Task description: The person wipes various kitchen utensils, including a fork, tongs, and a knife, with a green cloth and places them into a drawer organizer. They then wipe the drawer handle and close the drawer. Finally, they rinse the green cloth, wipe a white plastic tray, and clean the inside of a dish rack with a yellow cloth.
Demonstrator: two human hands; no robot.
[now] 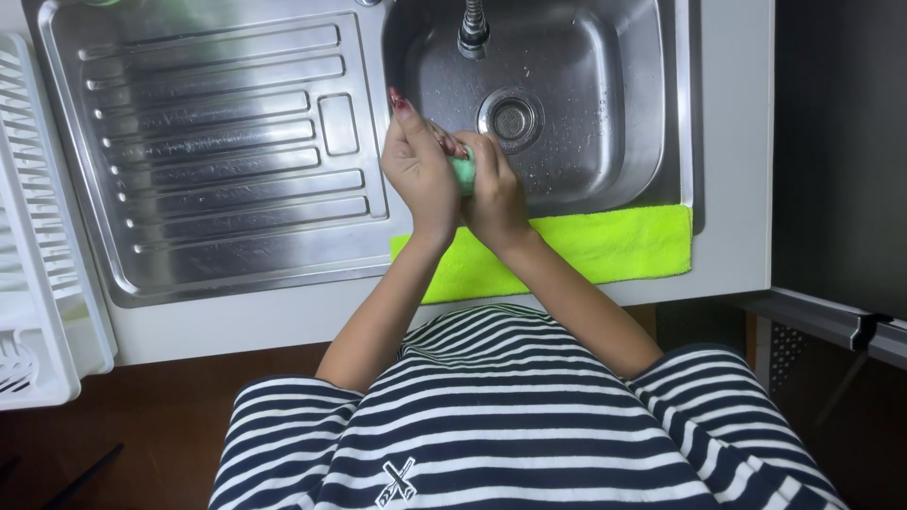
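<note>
- Here, a striped shirt [510, 416] fills the near edge of the view, seen from above; two bare forearms reach forward from it over the counter [737, 142].
- A bright yellow-green cloth [614, 246] is laid flat along the front rim of the sink [624, 104], partly under the wrists.
- Just past the cloth, the two hands are pressed together over the sink's front left corner.
- The left hand [418, 170] is curled, its fingers bent round; one finger with a dark red nail is raised towards the draining board [217, 142].
- The right hand [493, 184] is closed in a loose fist against the left.
- A small pale green thing [463, 173], perhaps a sponge or soap, is gripped between both hands; only a sliver is seen.
- The step is judged to be rubbing or squeezing the green thing; no water is seen running, so the next move would call for the tap [472, 28] to be reached.
- Farther off, the drain [511, 118] is seen in the wet basin.
- At far left, a white rack [38, 283] is stood beside the board.
</note>
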